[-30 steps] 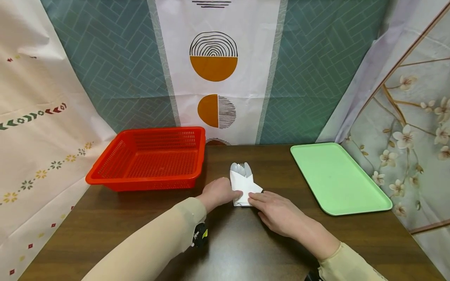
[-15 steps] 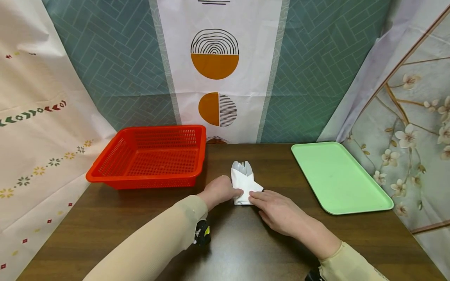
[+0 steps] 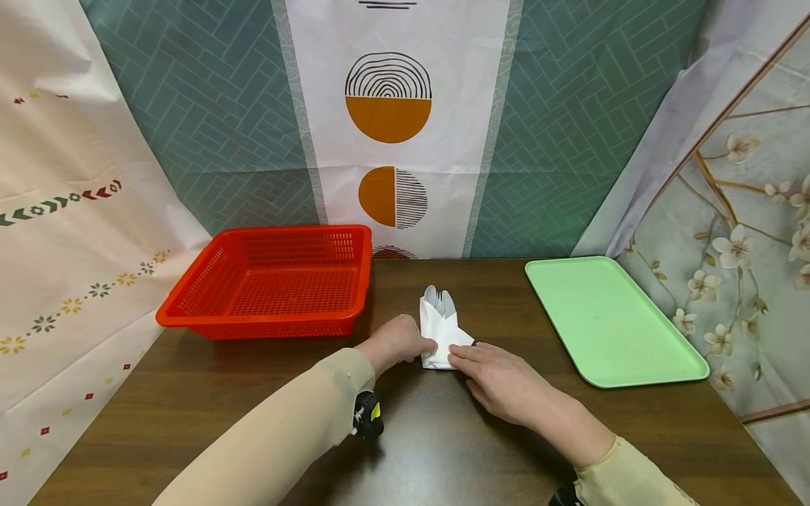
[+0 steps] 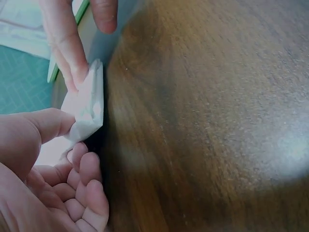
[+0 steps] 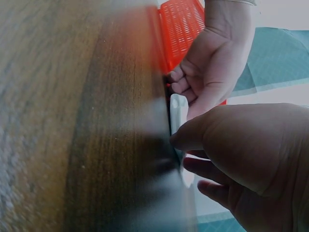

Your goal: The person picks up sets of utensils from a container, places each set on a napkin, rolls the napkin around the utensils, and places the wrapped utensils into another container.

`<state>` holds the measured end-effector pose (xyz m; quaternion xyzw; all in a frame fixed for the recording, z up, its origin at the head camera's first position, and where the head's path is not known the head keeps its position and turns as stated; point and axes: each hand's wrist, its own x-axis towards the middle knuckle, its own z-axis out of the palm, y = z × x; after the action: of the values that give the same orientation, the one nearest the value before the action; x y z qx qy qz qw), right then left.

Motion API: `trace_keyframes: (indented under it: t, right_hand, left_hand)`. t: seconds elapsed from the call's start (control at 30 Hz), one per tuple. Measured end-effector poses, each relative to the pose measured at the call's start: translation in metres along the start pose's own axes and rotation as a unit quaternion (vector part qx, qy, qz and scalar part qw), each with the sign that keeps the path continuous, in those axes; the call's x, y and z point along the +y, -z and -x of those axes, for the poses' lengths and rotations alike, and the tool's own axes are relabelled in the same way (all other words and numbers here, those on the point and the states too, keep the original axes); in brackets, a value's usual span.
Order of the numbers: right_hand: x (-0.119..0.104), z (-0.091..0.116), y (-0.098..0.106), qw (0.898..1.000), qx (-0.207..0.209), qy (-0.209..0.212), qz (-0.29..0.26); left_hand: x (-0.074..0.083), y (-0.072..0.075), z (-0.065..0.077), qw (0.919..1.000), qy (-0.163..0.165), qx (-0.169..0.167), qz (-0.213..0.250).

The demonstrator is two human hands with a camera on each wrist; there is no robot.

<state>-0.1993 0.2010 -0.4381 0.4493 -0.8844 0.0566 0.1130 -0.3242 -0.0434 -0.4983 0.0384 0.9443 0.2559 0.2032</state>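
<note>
A white napkin (image 3: 436, 334) lies folded on the table around grey cutlery, whose upper ends stick out at the far side: a spoon (image 3: 430, 294), a fork (image 3: 439, 301) and a knife (image 3: 448, 303). My left hand (image 3: 397, 341) pinches the napkin's left edge. In the left wrist view its thumb (image 4: 55, 123) lies on top, with the other fingers curled at the side and partly beneath. From the right, my right hand (image 3: 503, 383) presses extended fingertips on the napkin's lower right part. The handles are hidden inside the fold.
At the back left stands a red perforated basket (image 3: 272, 330). A light green tray (image 3: 614, 323) lies on the right of the brown wooden table (image 3: 443, 443). Patterned cloths (image 3: 538, 140) hang behind and at both sides.
The spoon has slid a little right and farther out, so it now stands past the knife. The napkin's left edge has drawn slightly inward. My right hand has stayed almost still.
</note>
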Motion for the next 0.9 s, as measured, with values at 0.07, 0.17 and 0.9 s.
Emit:
trace_keyframes:
  t: [0.07, 0.17, 0.9]
  right_hand:
    - [0.0, 0.0, 0.0, 1.0, -0.002, -0.002, -0.002]
    - [0.0, 0.0, 0.0, 1.0, -0.004, -0.005, -0.003]
    - [0.0, 0.001, -0.001, 0.998, -0.01, -0.04, -0.043]
  left_hand:
    - [0.002, 0.001, 0.002, 1.0, 0.004, -0.006, 0.004]
    - [0.012, 0.006, 0.016, 0.9999, 0.007, -0.001, 0.011]
    - [0.057, 0.027, 0.1, 0.922, -0.002, -0.033, 0.386]
